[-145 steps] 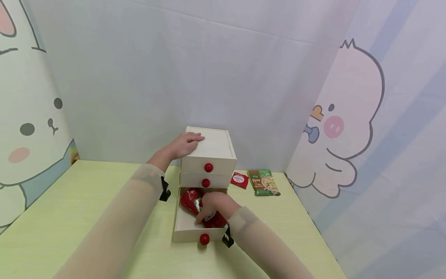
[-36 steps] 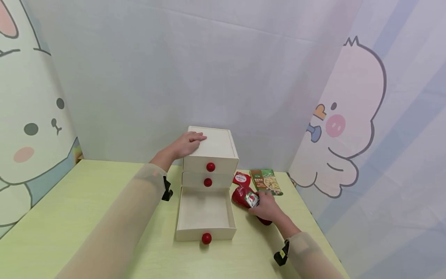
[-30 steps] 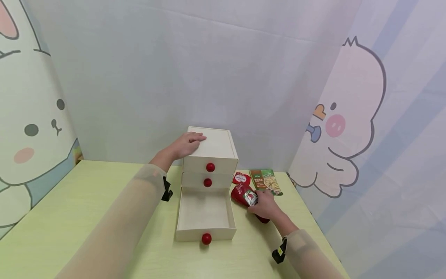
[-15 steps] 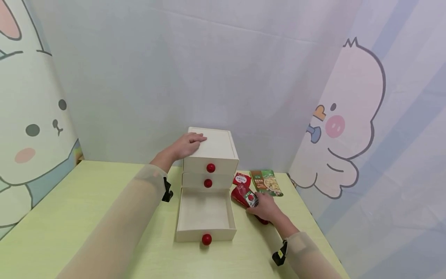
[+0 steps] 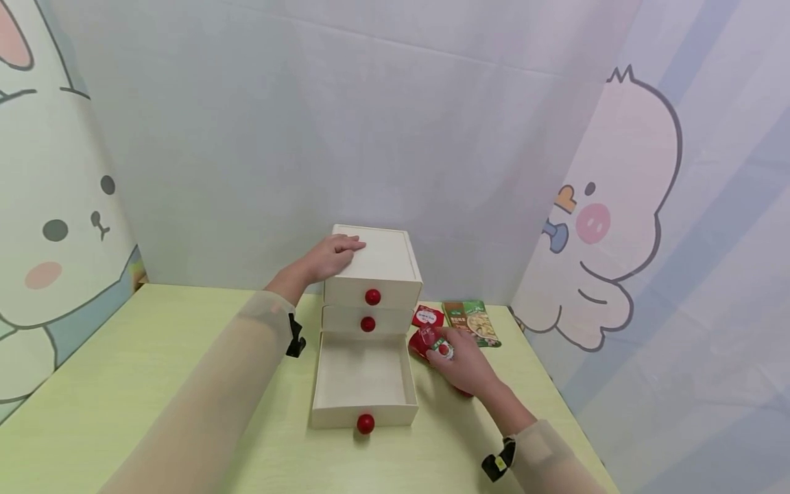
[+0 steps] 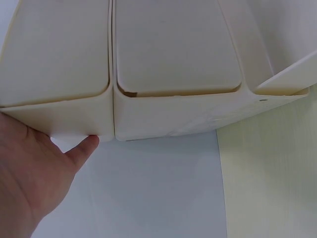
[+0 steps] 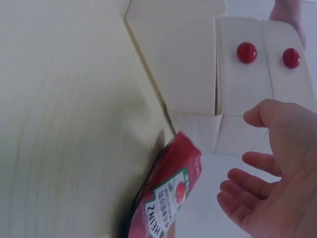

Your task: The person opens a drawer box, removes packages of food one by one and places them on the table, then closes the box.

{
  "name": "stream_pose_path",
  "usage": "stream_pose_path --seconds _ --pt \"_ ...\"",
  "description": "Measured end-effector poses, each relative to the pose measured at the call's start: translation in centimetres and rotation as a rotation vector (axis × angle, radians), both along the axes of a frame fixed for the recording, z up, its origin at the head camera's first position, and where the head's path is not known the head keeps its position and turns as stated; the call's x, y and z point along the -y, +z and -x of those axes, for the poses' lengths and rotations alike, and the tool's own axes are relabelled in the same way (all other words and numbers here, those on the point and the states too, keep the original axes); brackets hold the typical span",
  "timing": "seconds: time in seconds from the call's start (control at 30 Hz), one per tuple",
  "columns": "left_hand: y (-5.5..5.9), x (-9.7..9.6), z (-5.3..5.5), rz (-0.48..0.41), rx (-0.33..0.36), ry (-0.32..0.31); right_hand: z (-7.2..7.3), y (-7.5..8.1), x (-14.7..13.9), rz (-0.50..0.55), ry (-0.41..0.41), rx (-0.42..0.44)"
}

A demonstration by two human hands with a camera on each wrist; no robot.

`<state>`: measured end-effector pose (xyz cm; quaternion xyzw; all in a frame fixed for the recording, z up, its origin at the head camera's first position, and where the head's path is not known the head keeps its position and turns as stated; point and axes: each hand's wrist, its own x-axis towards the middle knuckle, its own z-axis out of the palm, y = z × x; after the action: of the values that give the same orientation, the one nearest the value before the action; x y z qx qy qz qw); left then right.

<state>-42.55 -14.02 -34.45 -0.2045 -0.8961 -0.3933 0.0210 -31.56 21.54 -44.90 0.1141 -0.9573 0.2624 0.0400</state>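
Observation:
A white three-drawer cabinet [image 5: 389, 257] with red knobs stands at the back of the table. My left hand [image 5: 327, 256] rests on its top left edge; in the left wrist view the thumb [image 6: 85, 150] lies along its side. The bottom drawer [image 5: 361, 370] is pulled out and bare inside. Right of it, a red Heinz ketchup pouch [image 7: 166, 201] lies on the table, partly hidden in the head view by my right hand [image 5: 464, 358]. The right wrist view shows that hand above the pouch, fingers loosely bent and apart from it.
A small red packet [image 5: 428, 316] and a green-brown food packet [image 5: 472, 322] lie behind the pouch. A curtain [image 5: 370, 137] hangs close behind the cabinet. The light table [image 5: 185, 357] extends to both sides.
The right hand has taken the ketchup pouch out of the bottom drawer, set it on the table to the right and let go, rising slightly. The left hand has stayed on the cabinet.

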Motion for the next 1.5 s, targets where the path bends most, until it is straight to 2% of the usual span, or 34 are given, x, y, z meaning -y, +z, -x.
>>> stream_pose_path --seconds 0.1,0.23,0.4,0.5,0.7,0.93,1.07,1.23,1.4,1.5 --pt "0.0 0.0 0.0 0.003 -0.002 0.003 -1.2 0.7 1.2 0.050 0.071 -0.006" --pt "0.1 0.0 -0.2 0.001 0.001 0.006 -2.6 1.6 2.7 0.090 0.216 0.004" --pt "0.1 0.0 -0.3 0.004 0.006 0.006 -4.5 2.6 4.2 0.089 0.378 0.070" --pt "0.1 0.0 -0.2 0.008 0.004 0.005 -5.5 2.9 5.1 0.086 0.447 0.155" --pt "0.1 0.0 -0.1 0.006 0.001 -0.003 -7.0 2.9 6.3 0.065 0.570 0.313" --pt "0.0 0.0 0.0 0.018 0.010 0.004 -7.6 1.5 6.8 0.048 0.664 0.418" --pt "-0.1 -0.1 0.0 0.023 0.010 0.009 -7.8 0.6 7.0 -0.056 0.667 0.381" --pt "0.0 -0.1 0.0 0.010 0.006 0.006 -8.0 -0.3 7.4 -0.198 0.687 0.264" --pt "0.0 0.1 0.1 0.003 0.005 0.001 -8.1 -1.0 7.7 -0.198 0.711 0.165" --pt "0.0 0.1 0.0 0.003 0.009 0.000 -8.2 -1.4 7.8 -0.177 0.714 0.143"
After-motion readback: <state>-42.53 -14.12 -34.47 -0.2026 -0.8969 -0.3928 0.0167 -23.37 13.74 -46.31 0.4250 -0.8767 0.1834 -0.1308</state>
